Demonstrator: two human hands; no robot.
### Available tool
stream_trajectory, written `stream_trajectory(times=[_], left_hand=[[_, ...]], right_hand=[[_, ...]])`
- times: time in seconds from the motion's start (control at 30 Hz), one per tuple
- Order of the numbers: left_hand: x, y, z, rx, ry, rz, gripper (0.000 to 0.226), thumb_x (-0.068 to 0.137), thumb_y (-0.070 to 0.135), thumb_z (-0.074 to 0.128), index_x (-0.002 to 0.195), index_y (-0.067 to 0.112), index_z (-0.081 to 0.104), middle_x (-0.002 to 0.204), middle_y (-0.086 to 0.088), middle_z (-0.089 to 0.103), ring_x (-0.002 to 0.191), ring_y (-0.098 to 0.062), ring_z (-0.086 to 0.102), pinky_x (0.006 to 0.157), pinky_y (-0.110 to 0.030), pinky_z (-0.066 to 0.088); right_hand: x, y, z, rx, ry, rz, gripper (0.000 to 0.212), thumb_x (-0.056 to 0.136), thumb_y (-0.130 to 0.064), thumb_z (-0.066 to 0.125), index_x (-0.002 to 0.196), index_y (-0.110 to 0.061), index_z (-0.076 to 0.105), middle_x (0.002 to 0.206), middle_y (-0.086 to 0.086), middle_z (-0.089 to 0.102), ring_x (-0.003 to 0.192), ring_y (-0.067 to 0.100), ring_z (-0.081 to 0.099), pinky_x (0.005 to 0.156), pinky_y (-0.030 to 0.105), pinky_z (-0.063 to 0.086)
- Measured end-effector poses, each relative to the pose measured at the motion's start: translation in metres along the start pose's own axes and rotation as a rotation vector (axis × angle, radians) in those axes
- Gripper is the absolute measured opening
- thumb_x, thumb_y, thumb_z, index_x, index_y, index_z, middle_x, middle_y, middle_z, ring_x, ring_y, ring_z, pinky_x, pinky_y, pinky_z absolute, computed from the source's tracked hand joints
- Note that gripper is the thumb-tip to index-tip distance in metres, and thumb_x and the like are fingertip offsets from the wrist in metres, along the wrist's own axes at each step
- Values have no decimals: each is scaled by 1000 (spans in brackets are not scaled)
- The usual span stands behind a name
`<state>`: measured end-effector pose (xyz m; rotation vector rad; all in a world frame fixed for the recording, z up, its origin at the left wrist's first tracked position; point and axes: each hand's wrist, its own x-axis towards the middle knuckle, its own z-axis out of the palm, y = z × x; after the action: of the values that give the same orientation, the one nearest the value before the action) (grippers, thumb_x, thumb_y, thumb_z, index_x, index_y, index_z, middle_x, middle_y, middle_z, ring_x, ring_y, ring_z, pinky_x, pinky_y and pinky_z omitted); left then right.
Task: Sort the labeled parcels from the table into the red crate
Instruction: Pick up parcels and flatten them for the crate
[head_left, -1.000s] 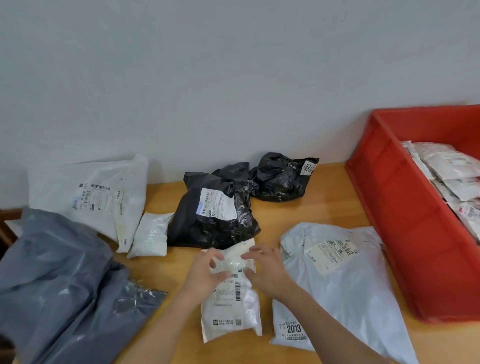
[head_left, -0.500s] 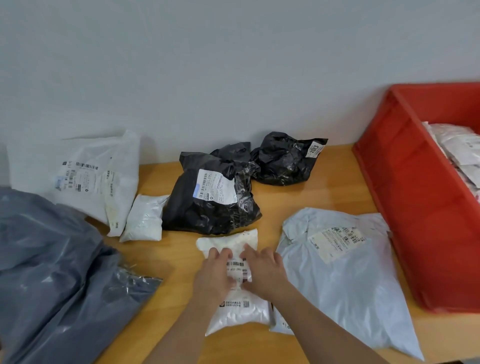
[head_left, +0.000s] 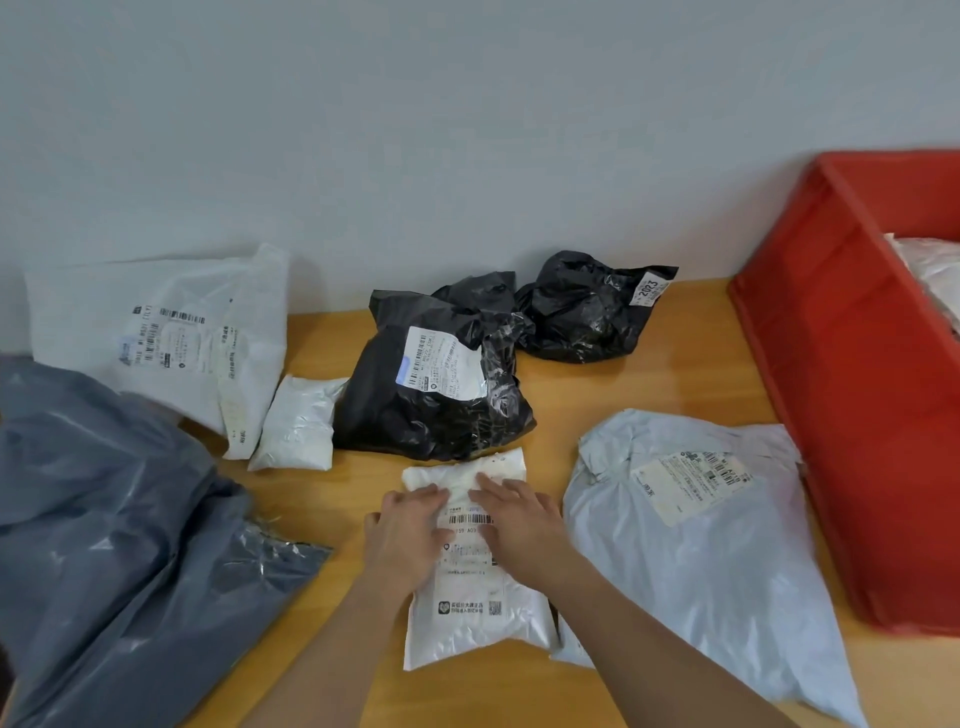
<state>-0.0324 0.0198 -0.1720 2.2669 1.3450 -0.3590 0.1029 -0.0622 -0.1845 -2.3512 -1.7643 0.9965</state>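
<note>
A small white labeled parcel (head_left: 470, 610) lies flat on the wooden table (head_left: 649, 384) near the front middle. My left hand (head_left: 408, 535) and my right hand (head_left: 519, 519) both press on its upper half with fingers spread flat. The red crate (head_left: 841, 395) stands at the right and holds white parcels (head_left: 935, 270). A pale blue-grey parcel (head_left: 727, 561) lies between the small parcel and the crate. Two black parcels with labels sit behind, one in the middle (head_left: 431, 389), one further back (head_left: 587, 306).
A large white parcel (head_left: 161, 338) leans against the wall at the left, with a small unlabeled white pouch (head_left: 298, 423) beside it. A big dark grey bag (head_left: 104, 530) fills the left front. The wall runs close behind the table.
Both hands have gone from pinching the small parcel's top edge to lying flat on it, and the parcel now rests flat. The camera view has shifted left, so the crate sits further right.
</note>
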Motion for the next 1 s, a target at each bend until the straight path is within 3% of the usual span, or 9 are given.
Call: stream_trajectory(times=[0.17, 0.23, 0.33, 0.4, 0.5, 0.57, 0.63, 0.9, 1.0], left_hand=[[7, 6, -2, 131, 10, 21, 47, 95, 31, 58, 140, 34, 47, 149, 14, 42, 136, -19, 32, 108, -41, 27], [6, 7, -5, 128, -39, 47, 51, 96, 26, 57, 143, 34, 41, 155, 12, 33, 140, -21, 27, 109, -44, 26], [7, 6, -15, 157, -6, 92, 64, 92, 18, 60, 148, 35, 32, 161, 9, 16, 143, -22, 22, 110, -45, 27], [7, 8, -22, 232, 151, 70, 64, 88, 12, 62, 145, 29, 36, 155, 1, 22, 134, -24, 30, 107, -39, 33], [-2, 10, -25, 129, 217, -100, 47, 89, 21, 65, 130, 18, 43, 133, -7, 32, 117, -23, 46, 92, -31, 46], [-8, 5, -16, -100, 30, -187, 60, 87, 38, 68, 133, 15, 37, 134, -9, 32, 113, -24, 52, 83, -29, 49], [-12, -1, -1, -264, -192, -177, 83, 77, 44, 77, 138, 16, 29, 136, -8, 27, 115, -23, 51, 85, -28, 49], [-7, -14, 20, -249, -198, -77, 68, 74, 36, 82, 118, 21, 32, 118, 0, 26, 102, -18, 53, 91, -32, 49], [-4, -21, 19, -341, -221, -75, 66, 73, 31, 83, 114, 24, 32, 118, 1, 27, 103, -15, 49, 90, -25, 46]], right_hand=[[4, -5, -5, -62, -45, 32, 49, 103, -29, 38, 151, -28, 27, 161, -14, 11, 145, 20, 16, 110, 45, 26], [-2, -12, -10, -152, -60, 68, 46, 102, -30, 40, 147, -24, 33, 159, -7, 21, 139, 23, 27, 103, 44, 33], [-15, -21, -22, -294, -51, 166, 17, 97, -24, 50, 111, -19, 58, 119, 2, 59, 111, 23, 53, 86, 36, 39], [-22, -21, -30, -323, -6, 186, 7, 94, -16, 52, 97, -18, 57, 96, 2, 59, 98, 22, 54, 78, 32, 38], [-23, -8, -25, -111, 107, 83, 29, 95, -24, 55, 123, -18, 54, 122, 5, 49, 115, 24, 46, 88, 37, 44], [-25, -4, -22, 53, 52, -38, 45, 93, -33, 59, 136, -28, 48, 137, -1, 38, 126, 21, 36, 95, 39, 45], [-27, 0, -16, 34, -35, -121, 52, 91, -36, 62, 139, -37, 45, 143, -7, 32, 129, 18, 29, 98, 39, 44], [-16, -14, -6, -108, -88, -26, 57, 87, -26, 61, 140, -37, 43, 142, -6, 27, 127, 23, 28, 94, 42, 43], [-15, -17, -12, -114, -113, -17, 57, 87, -25, 60, 140, -38, 43, 142, -5, 28, 125, 25, 30, 92, 41, 44]])
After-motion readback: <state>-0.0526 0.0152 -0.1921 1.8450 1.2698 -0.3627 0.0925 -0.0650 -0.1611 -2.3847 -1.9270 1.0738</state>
